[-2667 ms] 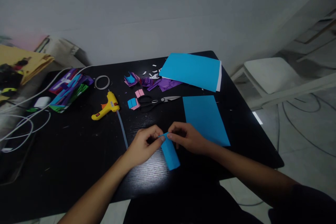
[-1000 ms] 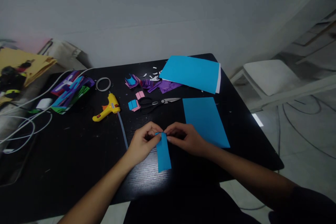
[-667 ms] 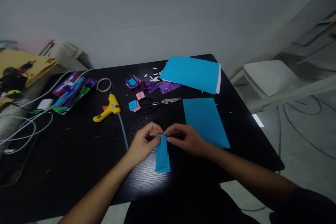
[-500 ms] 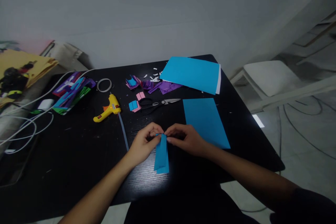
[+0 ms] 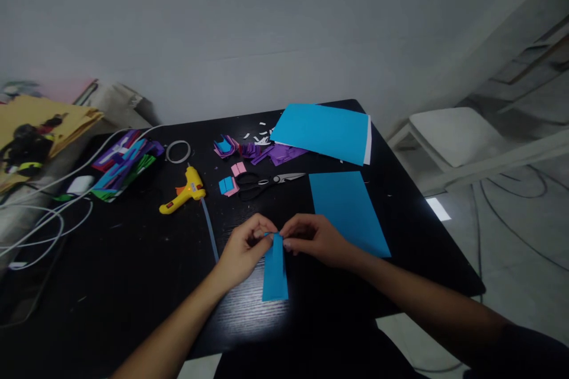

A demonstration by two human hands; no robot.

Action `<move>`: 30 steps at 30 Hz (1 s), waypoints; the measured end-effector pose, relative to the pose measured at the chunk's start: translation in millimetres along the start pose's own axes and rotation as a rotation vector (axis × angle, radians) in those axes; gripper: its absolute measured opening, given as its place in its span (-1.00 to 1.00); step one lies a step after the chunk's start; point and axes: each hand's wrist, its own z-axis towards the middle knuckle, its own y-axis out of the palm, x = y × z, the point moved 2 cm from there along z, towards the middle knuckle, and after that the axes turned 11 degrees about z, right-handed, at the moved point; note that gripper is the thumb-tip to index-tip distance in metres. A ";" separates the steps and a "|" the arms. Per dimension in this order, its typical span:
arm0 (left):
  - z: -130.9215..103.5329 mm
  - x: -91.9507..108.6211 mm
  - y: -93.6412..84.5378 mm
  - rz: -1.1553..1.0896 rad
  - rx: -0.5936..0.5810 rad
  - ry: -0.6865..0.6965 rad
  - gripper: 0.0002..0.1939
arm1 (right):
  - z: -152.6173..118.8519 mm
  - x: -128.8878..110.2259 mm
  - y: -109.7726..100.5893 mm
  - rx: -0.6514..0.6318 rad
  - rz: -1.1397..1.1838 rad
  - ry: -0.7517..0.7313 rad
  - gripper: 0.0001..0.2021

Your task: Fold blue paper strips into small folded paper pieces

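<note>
A narrow folded strip of blue paper (image 5: 275, 272) lies lengthwise toward me, over the dark table's front part. My left hand (image 5: 249, 247) pinches its far end from the left, thumb on top. From the right, my right hand (image 5: 315, 239) pinches the same far end, its fingertips almost meeting those of the left. The fingers partly cover that end, so its fold is hard to make out. Beside my right hand lies a flat blue sheet (image 5: 351, 207), partly under the wrist. Scissors (image 5: 275, 180) rest beyond both hands, blades pointing right.
A yellow glue gun (image 5: 186, 189) with a glue stick lies left, near a tape ring (image 5: 178, 151). Behind are folded paper pieces (image 5: 226, 145), purple scraps (image 5: 284, 154) and a blue sheet stack (image 5: 324, 130). Cables and a colourful paper bundle (image 5: 122, 163) occupy the left; a white stool (image 5: 457, 136) stands right.
The strip's near end, earlier showing two offset layers, now looks flatter and more aligned. Both hands keep their pinch at the far end. The whole view has shifted slightly.
</note>
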 end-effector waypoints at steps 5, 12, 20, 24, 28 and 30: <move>1.3 0.3 0.0 -0.009 -0.008 0.005 -0.84 | 0.7 0.9 -1.1 0.009 0.004 0.011 -0.73; -0.3 -0.4 -0.2 -0.029 -0.057 -0.007 -0.81 | -0.5 -1.2 -1.6 0.000 -0.004 0.010 -0.75; -1.2 4.2 -0.8 -0.005 -0.063 0.045 -0.84 | -0.9 -4.0 -2.0 -0.001 0.011 0.028 -0.77; -1.0 4.3 -0.8 0.002 -0.057 0.049 -0.85 | -0.6 -3.9 -2.5 -0.007 -0.002 0.019 -0.73; -2.2 4.1 -0.7 0.013 -0.046 0.054 -0.85 | -2.2 -5.3 -1.2 -0.015 -0.057 -0.009 -0.71; -2.7 3.4 -0.4 0.019 -0.041 0.045 -0.85 | -3.6 -6.9 0.0 -0.026 -0.101 -0.039 -0.74</move>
